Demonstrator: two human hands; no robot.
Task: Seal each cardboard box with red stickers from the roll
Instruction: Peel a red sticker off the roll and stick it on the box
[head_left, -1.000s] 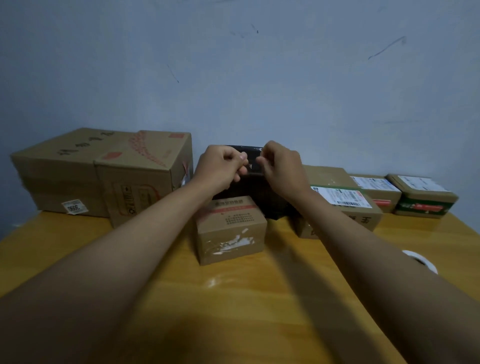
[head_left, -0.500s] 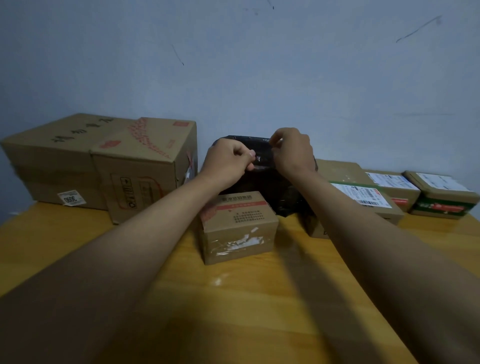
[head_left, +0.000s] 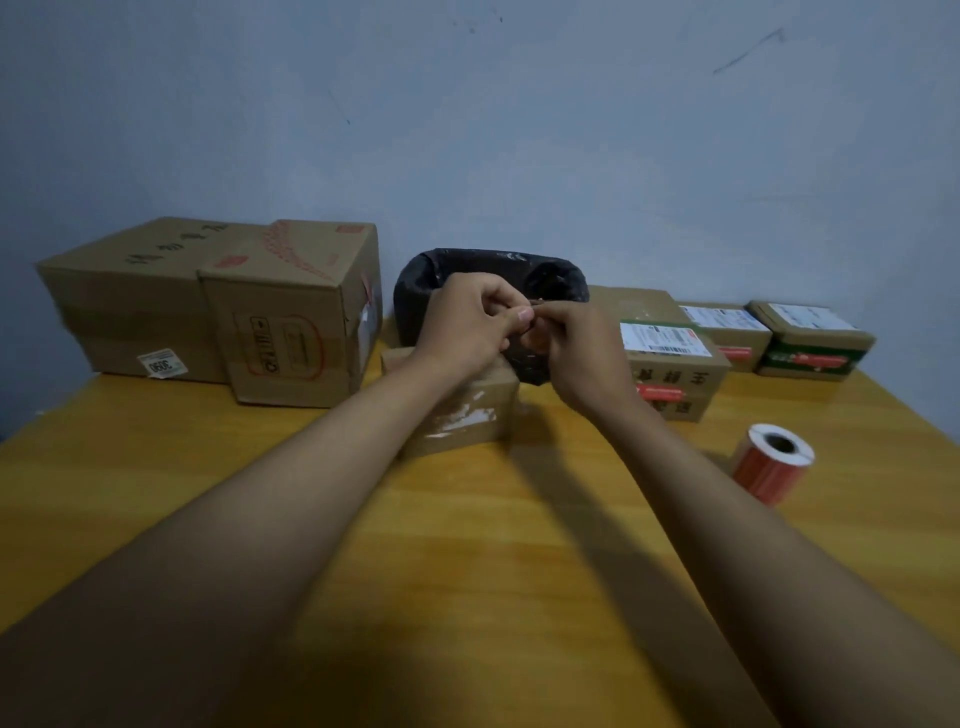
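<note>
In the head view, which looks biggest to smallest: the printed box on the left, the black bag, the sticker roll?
1. Printed box
2. Black bag, partly hidden by hands
3. Sticker roll, smallest even though nearest

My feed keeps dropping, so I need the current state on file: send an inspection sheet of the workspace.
Surface: wooden table, bare in front.
Job's things: sticker roll on its side at right; small box under the hands; two big boxes at left; three labelled boxes at right, red strips on their fronts.
Clutter: black bag behind the small box.
Grippers: left hand and right hand meet above the small box, fingers pinched together; what they pinch is too small to tell.
Cables: nothing seen.
Surroundings: plain grey wall with scuffs.
</note>
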